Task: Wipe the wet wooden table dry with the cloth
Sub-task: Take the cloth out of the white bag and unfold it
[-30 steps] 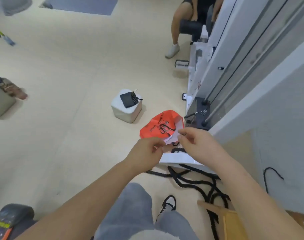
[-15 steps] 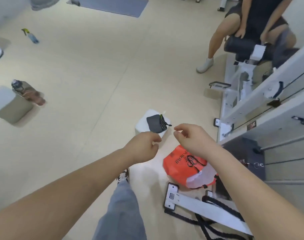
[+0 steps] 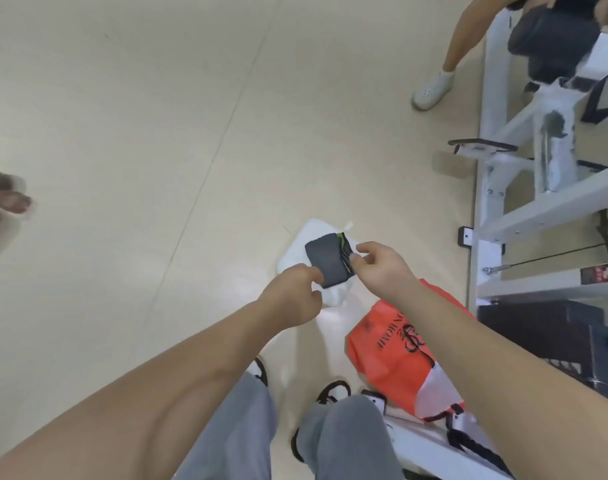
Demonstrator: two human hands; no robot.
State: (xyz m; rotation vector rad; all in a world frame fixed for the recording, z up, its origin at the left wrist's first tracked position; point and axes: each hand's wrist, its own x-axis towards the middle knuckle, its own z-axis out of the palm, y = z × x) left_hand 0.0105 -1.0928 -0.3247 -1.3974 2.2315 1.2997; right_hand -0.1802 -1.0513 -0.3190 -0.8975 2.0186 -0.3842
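Observation:
A folded dark grey cloth (image 3: 327, 259) with a green edge lies on a small white block (image 3: 297, 249) on the floor. My left hand (image 3: 292, 299) has its fingers curled shut, and its knuckles meet the cloth's near left corner. My right hand (image 3: 382, 268) is at the cloth's right edge, thumb and forefinger close together at the fabric. Whether they pinch the cloth is not clear. The cloth rests flat on the block. No wooden table is in view.
An orange plastic bag (image 3: 396, 362) lies on the floor by my right forearm. A white gym machine frame (image 3: 524, 209) fills the right side, and another person's leg and white shoe (image 3: 432, 88) are at its far end. My grey trouser legs and shoes are below. A bare foot (image 3: 10, 199) shows at the left edge.
My view has swung from the orange bag toward the white block. Both hands have moved forward from above the bag to the grey cloth on the block.

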